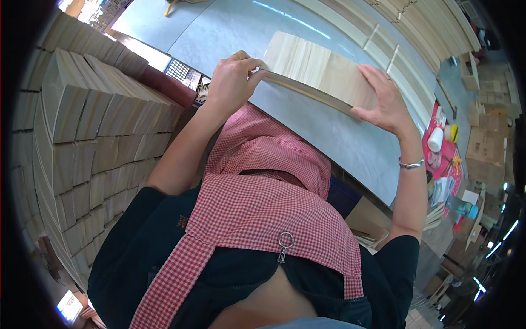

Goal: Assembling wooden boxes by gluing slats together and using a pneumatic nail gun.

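Note:
A pale wooden board (320, 63) with streaked grain and a rounded corner is held over the grey-white tabletop (230, 33). Its long near edge shows as a narrow brownish band, and I cannot tell whether it is one board or several stacked. My left hand (235, 79) pinches the board's left end at the near corner, thumb and fingertips together. At the other end, my right hand (386, 104) spans the board with its fingers on the far side and the thumb at the near edge.
Tall stacks of wooden boards (93, 109) rise close on my left. Long pale strips (416, 33) lie along the table's far side. To the right are a white bottle (435, 140), a yellow tape roll (451, 132), a clear bottle (462, 207) and cardboard boxes (487, 142).

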Motion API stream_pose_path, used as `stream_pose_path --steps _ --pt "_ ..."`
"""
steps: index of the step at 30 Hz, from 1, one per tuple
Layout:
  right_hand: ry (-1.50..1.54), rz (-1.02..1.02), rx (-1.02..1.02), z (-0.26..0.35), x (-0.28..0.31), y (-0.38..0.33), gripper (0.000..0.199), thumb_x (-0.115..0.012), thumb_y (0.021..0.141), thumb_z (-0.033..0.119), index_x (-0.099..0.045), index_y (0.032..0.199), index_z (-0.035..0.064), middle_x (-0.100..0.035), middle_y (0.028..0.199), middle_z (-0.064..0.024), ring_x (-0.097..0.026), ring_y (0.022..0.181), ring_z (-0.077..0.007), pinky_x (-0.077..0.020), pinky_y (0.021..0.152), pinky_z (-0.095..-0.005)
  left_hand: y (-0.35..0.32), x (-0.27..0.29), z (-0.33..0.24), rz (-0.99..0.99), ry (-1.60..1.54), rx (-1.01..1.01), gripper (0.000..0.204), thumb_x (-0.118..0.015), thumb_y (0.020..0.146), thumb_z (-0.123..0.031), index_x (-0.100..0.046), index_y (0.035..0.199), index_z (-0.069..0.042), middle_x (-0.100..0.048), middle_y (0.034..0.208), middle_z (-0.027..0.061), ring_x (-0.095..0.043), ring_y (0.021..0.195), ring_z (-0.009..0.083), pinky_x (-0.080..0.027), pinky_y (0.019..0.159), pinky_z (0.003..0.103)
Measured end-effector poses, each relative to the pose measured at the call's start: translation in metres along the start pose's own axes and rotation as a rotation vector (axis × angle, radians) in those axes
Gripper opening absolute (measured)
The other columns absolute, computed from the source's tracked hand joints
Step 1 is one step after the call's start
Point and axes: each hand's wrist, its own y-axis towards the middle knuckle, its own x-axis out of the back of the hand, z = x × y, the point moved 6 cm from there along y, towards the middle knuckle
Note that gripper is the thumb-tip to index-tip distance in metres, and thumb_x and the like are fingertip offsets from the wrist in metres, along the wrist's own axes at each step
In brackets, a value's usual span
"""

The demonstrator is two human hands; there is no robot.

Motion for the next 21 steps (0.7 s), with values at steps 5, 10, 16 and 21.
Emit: stream_pose_path --steps 5,10,16,21 --pt "-0.021 0.005 0.017 -0.005 -0.009 0.0 0.086 -0.082 0.064 0.019 -0.052 0.142 0.0029 -0.055 0.145 -0.0111 -0.053 0.13 -0.0307 -0.0394 0.114 -0.0415 -0.002 -0.002 -0.005 -0.024 0.106 -0.069 0.018 -0.072 0.087 -0.014 -0.077 0.099 -0.002 -0.068 0.09 0.0089 -0.063 0.073 0.0225 -0.048 0.087 0.035" --pt "-0.023 0.027 0.019 -0.005 -0.014 0.003 0.084 -0.083 0.065 0.022 -0.052 0.141 0.0029 -0.055 0.144 -0.0105 -0.054 0.128 -0.0307 -0.0405 0.113 -0.0421 -0.003 -0.004 -0.005 -0.026 0.132 -0.067 0.017 -0.072 0.088 -0.014 -0.077 0.099 -0.002 -0.068 0.09 0.0087 -0.063 0.074 0.0232 -0.047 0.089 0.036" --pt "-0.02 0.087 -0.034 0.0 -0.016 0.011 0.082 -0.083 0.068 0.025 -0.052 0.141 0.0024 -0.054 0.144 -0.0114 -0.052 0.129 -0.0307 -0.0407 0.113 -0.041 -0.004 -0.003 -0.005 -0.049 0.143 -0.102 0.017 -0.073 0.087 -0.014 -0.077 0.099 -0.002 -0.068 0.09 0.0083 -0.063 0.074 0.022 -0.047 0.088 0.036" --pt "-0.072 -0.299 0.027 -0.009 -0.002 -0.013 0.058 -0.08 0.075 0.02 -0.06 0.127 0.0038 -0.061 0.125 -0.0109 -0.059 0.11 -0.0284 -0.0475 0.099 -0.0366 -0.003 -0.004 -0.002 -0.014 0.117 -0.058 0.018 -0.074 0.086 -0.014 -0.077 0.098 -0.001 -0.067 0.089 0.008 -0.063 0.072 0.0209 -0.047 0.086 0.035"
